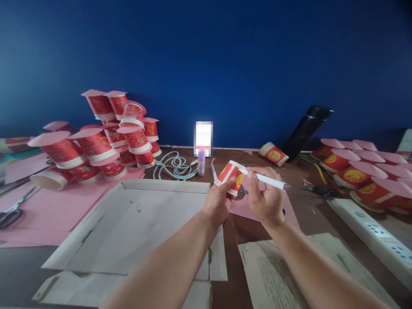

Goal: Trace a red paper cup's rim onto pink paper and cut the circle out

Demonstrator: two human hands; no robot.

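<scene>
My left hand (222, 195) is wrapped round a small red paper cup (232, 169) with white lettering and a yellow emblem, tilted on its side. In my right hand (265, 195) is a white marker (270, 181) with a purplish end. Its other end lies at the cup's right side; whether it touches the surface I cannot tell. Under both hands, partly hidden, lies a pink paper sheet (289, 210). Just beyond the cup stands a purple glue stick (201, 163).
Red cups topped with pink discs are stacked on the left (96, 146) and grouped at right (354, 176). A white cardboard box (128, 227), scissors (14, 214), a coiled cable (175, 167), a leaning black bottle (304, 133), a lone cup (273, 153) and a power strip (373, 231) surround the hands.
</scene>
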